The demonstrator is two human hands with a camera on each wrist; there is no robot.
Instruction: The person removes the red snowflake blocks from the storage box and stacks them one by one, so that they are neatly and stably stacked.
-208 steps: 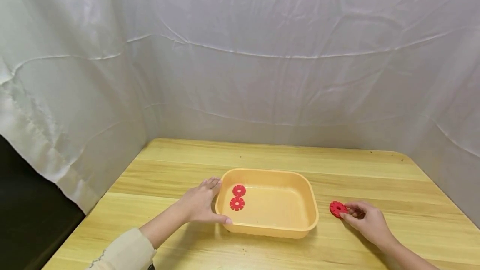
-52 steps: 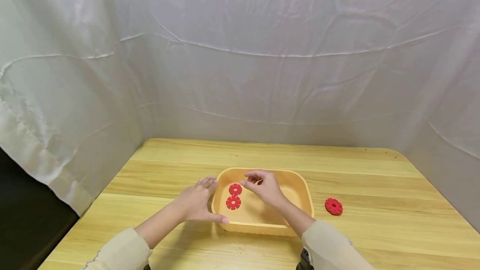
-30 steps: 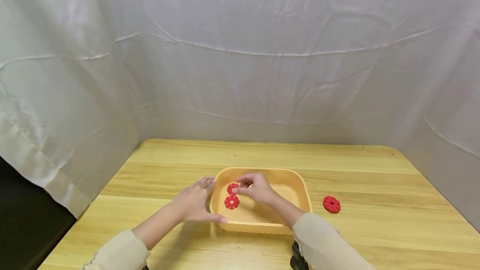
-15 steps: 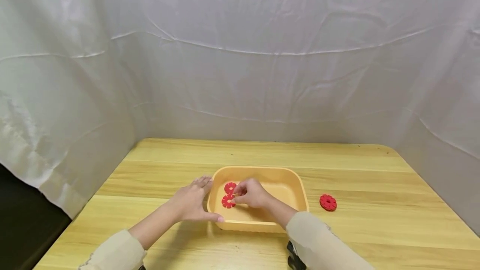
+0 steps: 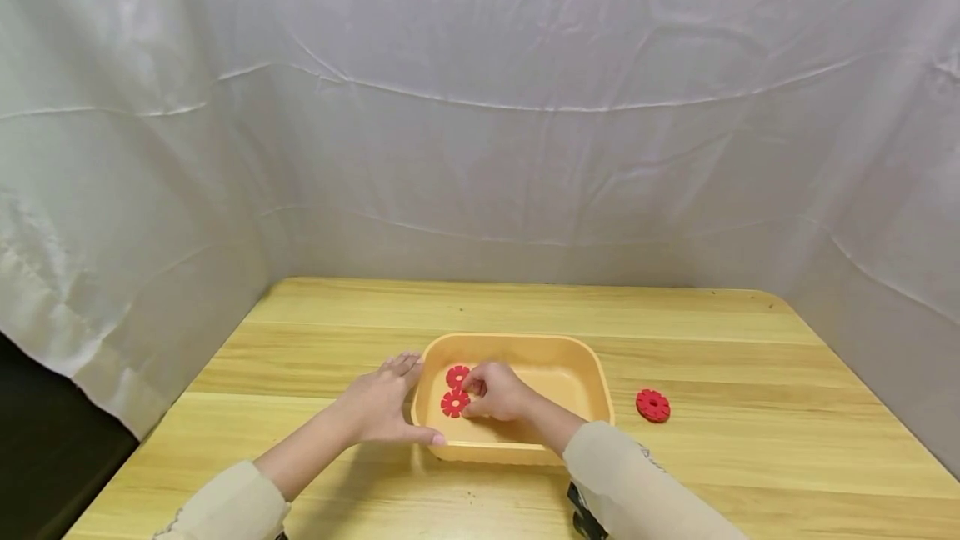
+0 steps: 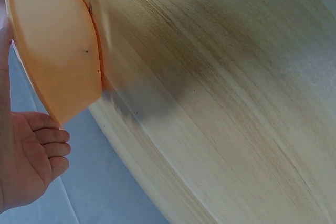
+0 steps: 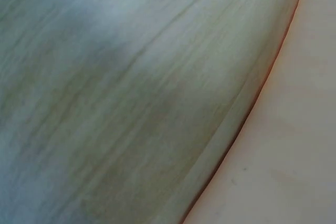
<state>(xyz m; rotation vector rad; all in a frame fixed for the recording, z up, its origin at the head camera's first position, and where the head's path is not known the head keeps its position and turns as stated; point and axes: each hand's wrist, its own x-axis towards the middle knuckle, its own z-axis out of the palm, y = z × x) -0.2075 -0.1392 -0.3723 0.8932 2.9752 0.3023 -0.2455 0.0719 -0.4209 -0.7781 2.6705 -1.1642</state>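
A shallow orange-yellow plastic tub stands on the wooden table. My left hand holds its left end, thumb over the front rim and fingers round the outer far corner; the left wrist view shows those fingers bent by the rim. Inside the tub, two red notched discs, like snowflake building pieces, lie edge to edge at the left. My right hand reaches in with bent fingers, thumb and fingertips right at the lower disc's right edge. Whether it pinches a disc I cannot tell.
More red notched discs lie stacked on the table to the right of the tub. Pale fabric hangs behind the table and along its sides. A black device is strapped at the right wrist.
The right hand has left the disc stack, swung over the tub, then lowered towards the lower disc. The left hand keeps its hold. Everything has shifted slightly left in the head view.
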